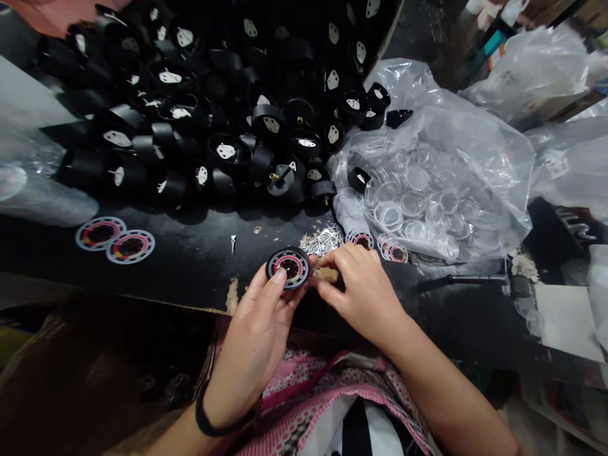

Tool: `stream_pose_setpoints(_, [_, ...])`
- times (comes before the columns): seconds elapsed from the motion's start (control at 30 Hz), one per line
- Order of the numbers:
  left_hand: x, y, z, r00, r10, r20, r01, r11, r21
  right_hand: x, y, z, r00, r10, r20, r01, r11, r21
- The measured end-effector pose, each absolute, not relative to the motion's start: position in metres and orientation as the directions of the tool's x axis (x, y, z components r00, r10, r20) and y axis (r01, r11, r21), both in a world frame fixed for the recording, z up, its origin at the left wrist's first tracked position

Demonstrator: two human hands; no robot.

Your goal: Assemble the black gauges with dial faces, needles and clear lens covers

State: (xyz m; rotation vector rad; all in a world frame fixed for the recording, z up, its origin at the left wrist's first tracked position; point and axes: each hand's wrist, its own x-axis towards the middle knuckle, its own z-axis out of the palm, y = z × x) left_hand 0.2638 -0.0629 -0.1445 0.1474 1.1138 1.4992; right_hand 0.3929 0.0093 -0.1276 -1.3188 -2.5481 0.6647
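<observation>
My left hand [266, 310] is closed around a round black gauge [288, 268], its thumb on the dial, which has red, white and yellow markings. Close to the gauge's right side, my right hand [358, 282] has its thumb and fingers bent around a short tan piece [327, 274]; what exactly it is I cannot make out. Just beyond my hands lies a pile of small white pointers [323, 242]. Past my right fingers sits a stack of printed dial discs [361, 240], partly hidden, with more loose dials [393, 248] beside it.
Many black gauge cases [225, 149] are heaped along the back. A plastic bag of clear round covers [418, 202] lies at the right, near a black-handled tool [475, 279]. Two dial discs [130, 246] and a single white pointer [233, 244] rest at the left on the dark table [190, 253].
</observation>
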Motion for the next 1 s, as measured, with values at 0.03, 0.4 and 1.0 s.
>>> stream_pose_setpoints(0.03, [0.263, -0.063, -0.143, -0.282, 0.827, -0.487, -0.711, 0.161, 0.685, 0.396, 0.008, -0.128, -0.59, 0.807, -0.003, 0.715, 0.521, -0.465])
stream_pose_setpoints(0.4, [0.278, -0.06, -0.151, -0.209, 0.861, -0.463, -0.562, 0.282, 0.778, 0.411, -0.004, -0.11, -0.542, 0.839, 0.036, 0.566, 0.396, -0.723])
stream_pose_setpoints(1.0, [0.276, -0.065, -0.14, -0.229, 0.926, -0.299, -0.278, 0.233, 0.932, 0.42, -0.007, -0.106, -0.497, 0.867, -0.02, 0.537, 0.29, -0.792])
